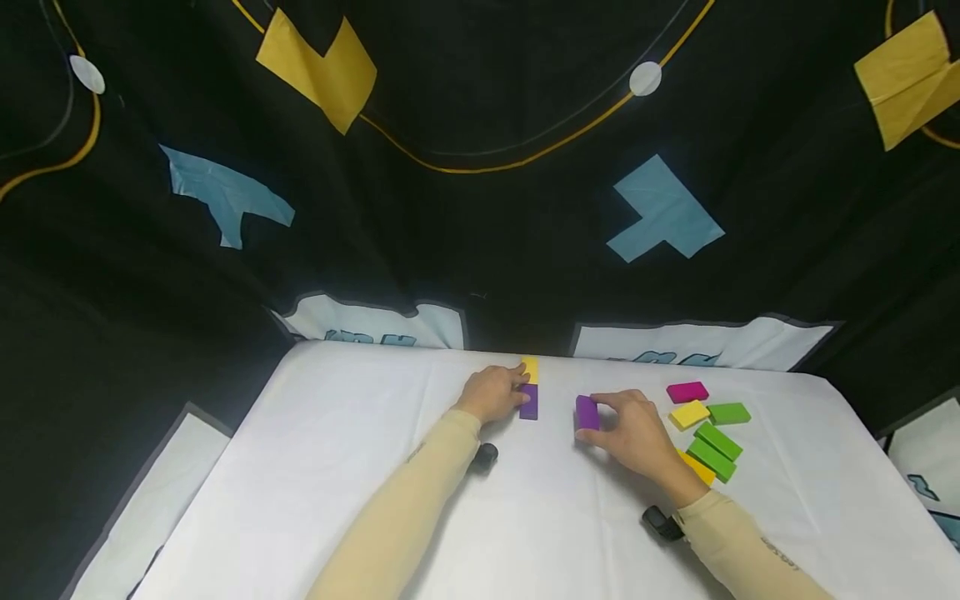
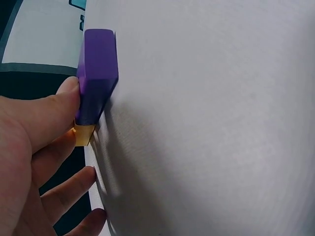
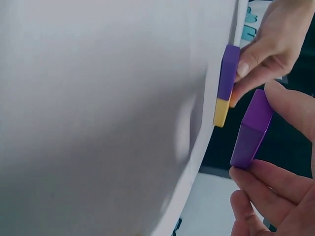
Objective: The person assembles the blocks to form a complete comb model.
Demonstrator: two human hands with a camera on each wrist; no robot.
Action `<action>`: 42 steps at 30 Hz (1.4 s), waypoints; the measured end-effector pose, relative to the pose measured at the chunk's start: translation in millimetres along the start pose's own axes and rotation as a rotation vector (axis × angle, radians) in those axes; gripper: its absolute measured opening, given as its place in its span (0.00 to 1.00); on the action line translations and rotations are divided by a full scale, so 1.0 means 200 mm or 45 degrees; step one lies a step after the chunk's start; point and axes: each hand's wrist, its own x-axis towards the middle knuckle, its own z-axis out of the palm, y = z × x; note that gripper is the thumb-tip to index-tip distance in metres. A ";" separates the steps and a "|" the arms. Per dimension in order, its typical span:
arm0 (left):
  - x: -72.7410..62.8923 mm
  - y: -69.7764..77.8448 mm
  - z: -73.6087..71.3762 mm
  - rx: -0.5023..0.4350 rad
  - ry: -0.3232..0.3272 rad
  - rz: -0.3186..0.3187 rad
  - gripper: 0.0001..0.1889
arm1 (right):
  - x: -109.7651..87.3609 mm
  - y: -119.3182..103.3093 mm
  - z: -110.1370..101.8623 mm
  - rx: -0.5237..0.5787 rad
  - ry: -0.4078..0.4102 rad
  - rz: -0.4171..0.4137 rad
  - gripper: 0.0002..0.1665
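and here's the right hand point(image 1: 637, 435), its grip pinching a purple block point(image 1: 588, 413) between thumb and fingertips, near but apart from the row on the white desk point(image 1: 337, 433)! over on the left hand point(image 1: 489, 395), the grip is spread, thumb against a second purple block point(image 1: 529, 405) that touches a yellow block point(image 1: 532, 367). far right: a pink block point(image 1: 687, 392), green blocks point(image 1: 729, 413), more yellow ones point(image 1: 688, 415).
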 end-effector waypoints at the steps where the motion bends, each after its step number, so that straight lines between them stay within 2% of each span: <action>1: 0.00 0.00 0.00 0.003 0.004 -0.003 0.22 | 0.00 -0.01 0.01 0.002 0.003 -0.008 0.37; 11: 0.01 -0.01 0.01 0.025 0.001 -0.021 0.22 | 0.00 -0.12 0.10 0.024 -0.041 0.002 0.38; 18: 0.00 0.00 0.02 0.043 0.005 -0.011 0.23 | -0.02 -0.16 0.16 0.019 -0.001 -0.069 0.36; 24: 0.00 0.00 0.01 0.035 0.001 -0.004 0.23 | -0.02 -0.19 0.19 0.014 0.003 -0.066 0.36; 31: 0.00 0.00 0.02 0.037 0.005 -0.001 0.23 | -0.02 -0.24 0.23 0.009 0.005 -0.135 0.35; 42: 0.00 0.00 0.01 0.034 -0.001 0.002 0.22 | -0.01 -0.29 0.27 -0.082 0.008 -0.248 0.36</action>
